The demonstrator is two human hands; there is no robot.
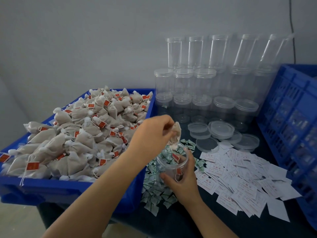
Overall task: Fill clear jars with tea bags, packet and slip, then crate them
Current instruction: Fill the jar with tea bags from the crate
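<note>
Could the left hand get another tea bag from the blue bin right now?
Probably not yet: the left hand is pinching a tea bag over the jar. Once it lets go, the heaped blue bin sits right beside it, uncovered.

Plain grey wall (85, 40): fills the upper half of the frame, matte and unmarked, a shade darker toward the left edge.

Thin dark cable (291, 23): upper right, runs down the wall from the top edge, bowing slightly rightward as it descends.

Solid-walled blue plastic tub (68, 189): left half of the frame, rectangular with rounded corners, heaped above its rim. Its near corner overhangs the table's front edge.

Dark, blackish tabletop (171, 220): bare patch at lower centre, surface dull. It carries the tub and extends toward the right of the frame.

Pale beige floor (17, 220): lower left corner, below the tub, blurred.
</note>
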